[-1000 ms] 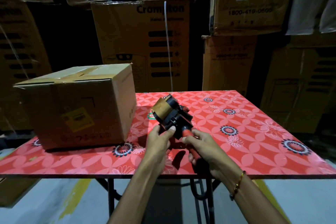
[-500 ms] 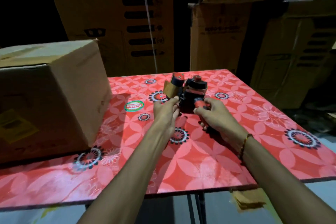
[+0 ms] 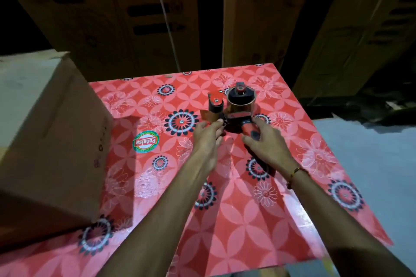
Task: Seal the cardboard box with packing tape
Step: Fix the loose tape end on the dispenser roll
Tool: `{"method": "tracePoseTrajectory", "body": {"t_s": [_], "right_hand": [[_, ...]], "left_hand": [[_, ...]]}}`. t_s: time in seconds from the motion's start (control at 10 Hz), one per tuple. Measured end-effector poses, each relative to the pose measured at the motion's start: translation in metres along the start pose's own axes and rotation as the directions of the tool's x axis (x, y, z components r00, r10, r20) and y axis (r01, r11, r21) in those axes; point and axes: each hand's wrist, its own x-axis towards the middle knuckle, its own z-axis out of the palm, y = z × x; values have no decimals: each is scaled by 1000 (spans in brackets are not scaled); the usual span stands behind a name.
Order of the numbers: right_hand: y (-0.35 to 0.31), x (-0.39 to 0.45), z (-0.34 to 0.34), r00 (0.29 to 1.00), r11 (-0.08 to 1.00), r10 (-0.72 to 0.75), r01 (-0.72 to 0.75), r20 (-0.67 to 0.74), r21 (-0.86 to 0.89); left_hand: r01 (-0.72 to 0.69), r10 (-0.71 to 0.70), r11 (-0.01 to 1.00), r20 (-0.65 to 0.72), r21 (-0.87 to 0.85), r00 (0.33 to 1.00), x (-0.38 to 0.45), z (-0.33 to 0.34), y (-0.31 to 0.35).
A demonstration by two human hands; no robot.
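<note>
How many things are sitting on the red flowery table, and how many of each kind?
Cardboard box: 1
Tape dispenser, held by both hands: 1
Round Patelsa sticker, stuck flat on the table: 1
Total: 3

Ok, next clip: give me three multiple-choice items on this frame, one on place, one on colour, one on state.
1. Where is the brown cardboard box relative to the red-and-black tape dispenser?
A. left of it
B. right of it
C. under it

2. What colour is the floral table cover?
A. blue
B. red
C. green

3. What is the right hand doing?
A. resting flat on the box
B. hanging off the table
C. gripping the dispenser's handle

Answers: 1 A, the box fills the left edge; 2 B, red with dark rosettes; 3 C, its fingers wrap the red handle while the left hand touches the dispenser's front.
</note>
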Motion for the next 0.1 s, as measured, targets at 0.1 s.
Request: {"method": "tracePoseTrajectory", "body": {"t_s": [0.1], "right_hand": [[-4,-5,-6,999,983,-19,10,-44,-183]], "left_hand": [[61,-62,990,0,124,998,-10,-3,13]]}}
